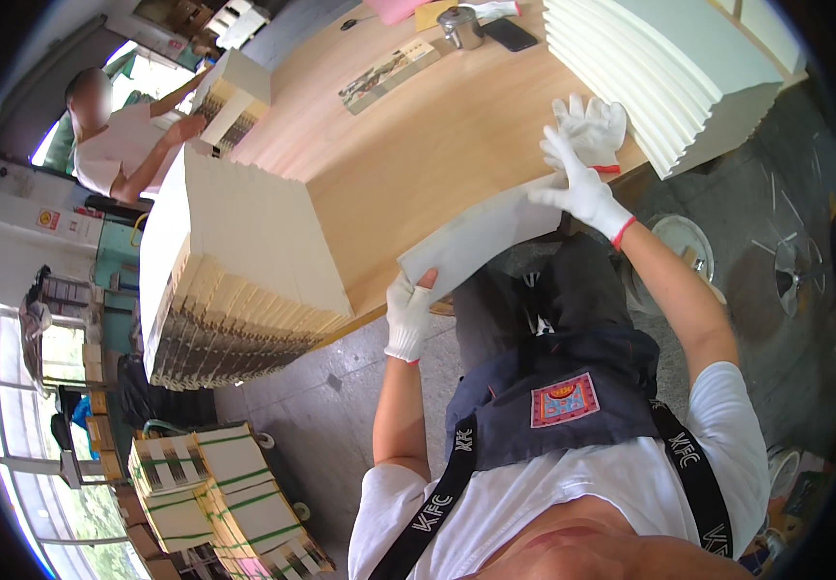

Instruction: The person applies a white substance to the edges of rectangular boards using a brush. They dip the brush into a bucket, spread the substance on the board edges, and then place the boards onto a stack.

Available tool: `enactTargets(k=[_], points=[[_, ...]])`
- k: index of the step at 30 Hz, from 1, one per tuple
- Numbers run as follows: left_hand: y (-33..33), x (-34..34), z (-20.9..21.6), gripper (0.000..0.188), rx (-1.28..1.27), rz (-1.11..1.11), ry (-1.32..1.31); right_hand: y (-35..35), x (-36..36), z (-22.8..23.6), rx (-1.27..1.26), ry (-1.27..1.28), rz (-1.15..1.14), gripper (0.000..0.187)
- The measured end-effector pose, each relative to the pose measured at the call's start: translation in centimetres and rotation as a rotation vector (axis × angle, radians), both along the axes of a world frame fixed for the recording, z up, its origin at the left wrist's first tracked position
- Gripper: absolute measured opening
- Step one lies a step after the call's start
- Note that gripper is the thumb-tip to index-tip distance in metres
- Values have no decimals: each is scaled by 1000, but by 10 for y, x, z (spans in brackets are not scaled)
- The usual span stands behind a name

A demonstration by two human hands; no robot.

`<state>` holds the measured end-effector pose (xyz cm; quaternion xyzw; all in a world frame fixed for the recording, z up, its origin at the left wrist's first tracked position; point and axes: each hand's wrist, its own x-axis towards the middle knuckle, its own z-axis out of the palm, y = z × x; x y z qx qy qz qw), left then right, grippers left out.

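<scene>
**Both gloved hands hold flat pale sheet at near table edge**

Person seated at wood table [418, 164], both hands in white knit gloves w/ red cuffs. Left hand [406, 317] pinches near-left corner of a flat grey-white sheet [481, 235], thumb on top, fingers under. Right hand [582, 188] grips sheet's far-right end, fingers closed round the edge, index finger raised.

Sheet: long narrow rectangle, plain, no print visible on the side shown, looks stiff like card or folded paper; runs diagonal from near-left to far-right, overhanging near table edge above person's lap. Can't tell if single or folded layers.

A spare white glove [594, 126] lies on table just beyond right hand, fingers spread, touching or nearly touching it.

Far right on table: tall fanned stack of white sheets [669, 77], edges stepped. Left on table: big block of stacked booklets [234, 271], white top, printed spines in rows. Far end of table: metal cup [460, 27], dark phone [509, 35], printed strip [389, 75].

Far left, another person [123, 145] handles a stack at far-left corner. Floor, near left: bundles tied w/ green strap [215, 493].
</scene>
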<state>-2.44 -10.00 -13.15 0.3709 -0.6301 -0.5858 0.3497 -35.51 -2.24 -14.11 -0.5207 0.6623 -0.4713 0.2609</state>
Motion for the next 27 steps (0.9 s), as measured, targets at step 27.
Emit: enactTargets(k=[27], points=[[-49, -18, -10, 38, -135, 112, -55, -29, -1, -10, -151, -514, 134, 43]])
